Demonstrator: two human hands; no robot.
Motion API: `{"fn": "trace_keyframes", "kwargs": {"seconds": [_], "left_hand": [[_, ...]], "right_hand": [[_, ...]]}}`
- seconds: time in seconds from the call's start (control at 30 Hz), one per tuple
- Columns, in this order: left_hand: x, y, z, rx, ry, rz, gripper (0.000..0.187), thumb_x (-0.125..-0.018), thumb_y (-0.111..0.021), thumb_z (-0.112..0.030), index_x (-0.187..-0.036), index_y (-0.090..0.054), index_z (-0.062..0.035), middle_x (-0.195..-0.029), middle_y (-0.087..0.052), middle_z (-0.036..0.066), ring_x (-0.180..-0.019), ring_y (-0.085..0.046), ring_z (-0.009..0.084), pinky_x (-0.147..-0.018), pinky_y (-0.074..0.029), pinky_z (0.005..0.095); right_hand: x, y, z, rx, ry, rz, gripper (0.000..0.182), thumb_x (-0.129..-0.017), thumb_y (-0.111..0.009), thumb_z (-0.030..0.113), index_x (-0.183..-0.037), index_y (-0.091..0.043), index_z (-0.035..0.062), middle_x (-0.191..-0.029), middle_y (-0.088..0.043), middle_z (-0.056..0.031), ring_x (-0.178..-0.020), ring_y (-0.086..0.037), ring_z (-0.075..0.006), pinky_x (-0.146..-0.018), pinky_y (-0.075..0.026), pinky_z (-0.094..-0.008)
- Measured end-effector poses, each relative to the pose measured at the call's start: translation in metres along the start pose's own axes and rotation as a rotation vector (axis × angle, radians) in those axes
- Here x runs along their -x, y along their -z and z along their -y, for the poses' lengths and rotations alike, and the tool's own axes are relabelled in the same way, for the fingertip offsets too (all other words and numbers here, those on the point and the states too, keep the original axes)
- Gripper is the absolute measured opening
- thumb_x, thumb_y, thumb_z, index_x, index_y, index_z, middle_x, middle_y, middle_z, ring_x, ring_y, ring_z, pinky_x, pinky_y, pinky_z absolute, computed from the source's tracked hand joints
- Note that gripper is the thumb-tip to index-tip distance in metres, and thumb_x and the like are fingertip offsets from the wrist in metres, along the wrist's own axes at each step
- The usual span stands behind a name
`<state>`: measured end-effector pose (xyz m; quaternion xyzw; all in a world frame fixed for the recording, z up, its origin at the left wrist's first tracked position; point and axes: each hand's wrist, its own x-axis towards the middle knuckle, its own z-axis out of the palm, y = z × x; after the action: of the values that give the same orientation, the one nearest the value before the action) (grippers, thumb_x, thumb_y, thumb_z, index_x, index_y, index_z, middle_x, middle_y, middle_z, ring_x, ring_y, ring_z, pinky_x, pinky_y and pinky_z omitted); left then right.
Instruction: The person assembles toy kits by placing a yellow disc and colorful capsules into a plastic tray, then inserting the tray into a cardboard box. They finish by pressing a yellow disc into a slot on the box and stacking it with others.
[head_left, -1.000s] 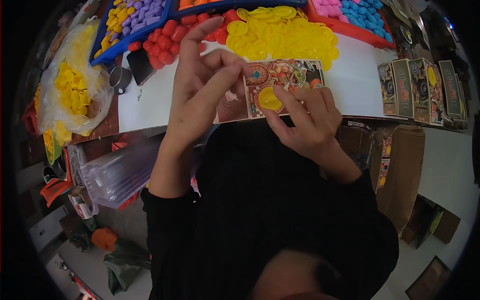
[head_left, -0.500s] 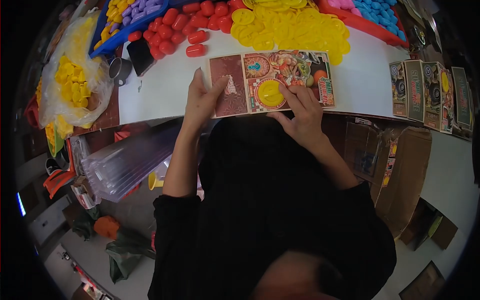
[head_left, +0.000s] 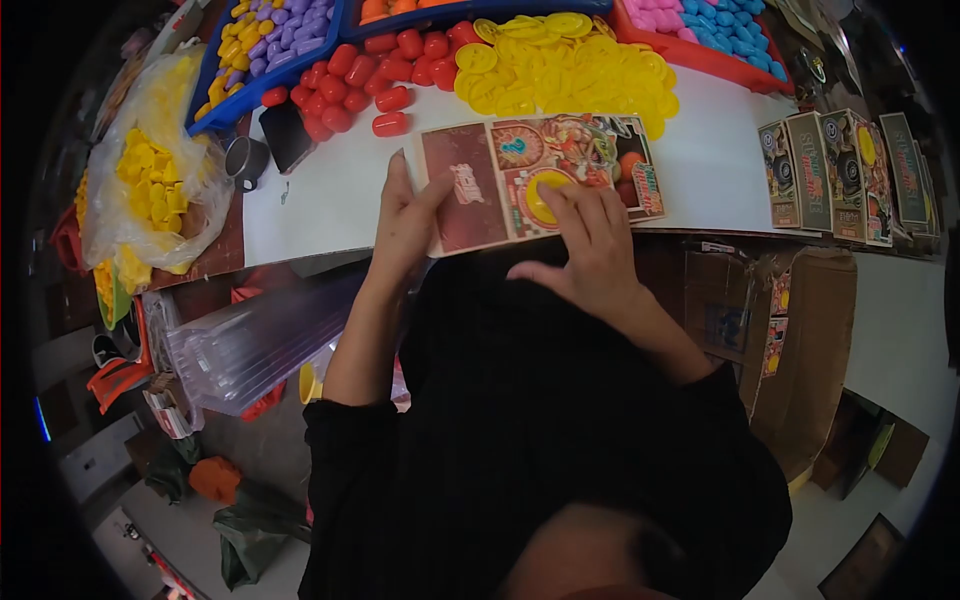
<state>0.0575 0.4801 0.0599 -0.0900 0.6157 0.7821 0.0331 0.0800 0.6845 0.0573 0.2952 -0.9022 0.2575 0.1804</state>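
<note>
A printed cardboard piece (head_left: 466, 215) with a dark red left panel and a colourful right part lies slightly tilted at the near edge of the table. My left hand (head_left: 405, 220) grips its left end, thumb on top and the other fingers partly hidden. A round yellow plastic disc (head_left: 541, 203) sits in the printed circle of the cardboard. On the disc's right side rest the stretched fingers of my right hand (head_left: 598, 245), which partly cover it. The right thumb stands apart, off the cardboard's lower edge.
Behind lie a pile of yellow discs (head_left: 560, 75) and red capsules (head_left: 340, 85). Blue (head_left: 340, 30) and red (head_left: 700, 55) trays hold coloured capsules. To the left are a phone (head_left: 285, 138), a dark cup (head_left: 245, 162) and a bag of yellow pieces (head_left: 150, 180); printed boxes (head_left: 845, 175) stand right.
The cardboard has tilted, its left end nearer my body. My right thumb has come away from its lower edge, and the right fingers have slid left over the disc.
</note>
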Motion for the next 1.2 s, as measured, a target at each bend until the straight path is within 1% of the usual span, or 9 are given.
{"fn": "trace_keyframes", "kwargs": {"seconds": [0.17,0.37,0.5,0.63,0.73,0.8,0.83,0.93,1.2], "left_hand": [[0.041,-0.044,-0.050,0.036,-0.190,0.399,0.055,-0.089,-0.055,-0.013,-0.134,-0.026,-0.0010,-0.120,-0.048,0.010,-0.107,-0.049,0.0140,-0.088,-0.041,0.0270],[0.005,-0.033,-0.054,0.081,-0.217,0.230,0.046,-0.094,-0.048,-0.027,-0.134,-0.039,-0.0063,-0.124,-0.046,0.007,-0.085,-0.049,0.0077,-0.072,-0.039,0.0211],[-0.029,-0.026,-0.022,0.303,-0.014,0.370,0.051,-0.092,-0.050,-0.032,-0.136,-0.038,-0.0084,-0.129,-0.045,0.005,-0.082,-0.048,0.0064,-0.075,-0.038,0.0231],[-0.023,-0.030,-0.032,0.068,-0.073,0.264,0.055,-0.082,-0.061,-0.025,-0.130,-0.042,-0.0075,-0.124,-0.049,0.006,-0.106,-0.050,0.0163,-0.095,-0.036,0.0301],[-0.018,-0.031,-0.039,-0.136,-0.165,0.239,0.050,-0.070,-0.062,-0.002,-0.118,-0.049,-0.0069,-0.116,-0.052,0.006,-0.110,-0.048,0.0187,-0.094,-0.038,0.0321],[-0.018,-0.016,-0.041,-0.251,-0.239,0.274,0.042,-0.065,-0.067,0.000,-0.105,-0.055,-0.0060,-0.112,-0.054,0.006,-0.112,-0.048,0.0215,-0.094,-0.038,0.0343],[-0.024,-0.008,-0.047,-0.664,-0.653,0.398,0.039,-0.063,-0.071,-0.005,-0.101,-0.060,-0.0069,-0.116,-0.053,0.010,-0.112,-0.048,0.0274,-0.094,-0.038,0.0383],[-0.016,-0.010,-0.093,-1.085,-0.836,0.682,0.060,-0.056,-0.081,-0.030,-0.109,-0.062,-0.0084,-0.126,-0.048,0.018,-0.116,-0.045,0.0374,-0.095,-0.037,0.0471],[-0.018,-0.021,-0.086,-1.351,-0.915,0.649,0.066,-0.065,-0.075,-0.034,-0.118,-0.049,-0.0042,-0.122,-0.045,0.021,-0.109,-0.043,0.0423,-0.091,-0.038,0.0504]], "right_hand": [[-0.002,0.032,0.018,0.165,0.263,-0.326,0.037,-0.070,-0.066,0.025,-0.100,-0.066,0.0033,-0.083,-0.050,-0.0046,-0.072,-0.047,-0.0192,-0.070,-0.041,-0.0310],[-0.032,0.084,-0.026,-0.496,-0.016,-0.691,0.013,-0.084,-0.062,0.009,-0.090,-0.065,-0.0027,-0.088,-0.058,-0.0064,-0.071,-0.053,-0.0126,-0.063,-0.042,-0.0217],[-0.025,0.059,-0.069,-1.316,-0.478,-0.312,0.031,-0.092,-0.053,0.023,-0.113,-0.055,0.0007,-0.109,-0.057,-0.0072,-0.089,-0.053,-0.0101,-0.079,-0.041,-0.0243],[-0.005,0.023,-0.044,-1.375,-0.624,-0.145,0.044,-0.087,-0.058,0.013,-0.126,-0.041,0.0012,-0.123,-0.047,-0.0057,-0.104,-0.049,-0.0122,-0.085,-0.041,-0.0262],[-0.021,0.040,-0.026,-1.226,-0.571,-0.323,0.041,-0.080,-0.061,0.004,-0.119,-0.049,0.0034,-0.116,-0.051,-0.0072,-0.103,-0.052,-0.0181,-0.086,-0.042,-0.0284],[-0.031,0.053,-0.042,-0.612,-0.032,-0.182,0.040,-0.071,-0.067,0.002,-0.109,-0.057,0.0061,-0.112,-0.053,-0.0107,-0.103,-0.052,-0.0259,-0.086,-0.043,-0.0313],[-0.034,0.055,-0.048,-0.503,0.099,-0.016,0.024,-0.073,-0.068,0.010,-0.095,-0.061,0.0043,-0.120,-0.050,-0.0171,-0.113,-0.048,-0.0302,-0.092,-0.040,-0.0382],[-0.043,0.097,-0.036,-0.209,0.210,0.270,0.035,-0.075,-0.068,0.026,-0.101,-0.057,0.0038,-0.124,-0.048,-0.0187,-0.116,-0.044,-0.0300,-0.094,-0.038,-0.0447],[-0.050,0.070,-0.009,0.136,0.078,0.460,0.065,-0.079,-0.062,0.040,-0.126,-0.038,0.0022,-0.134,-0.033,-0.0271,-0.124,-0.033,-0.0416,-0.097,-0.032,-0.0557]]}}
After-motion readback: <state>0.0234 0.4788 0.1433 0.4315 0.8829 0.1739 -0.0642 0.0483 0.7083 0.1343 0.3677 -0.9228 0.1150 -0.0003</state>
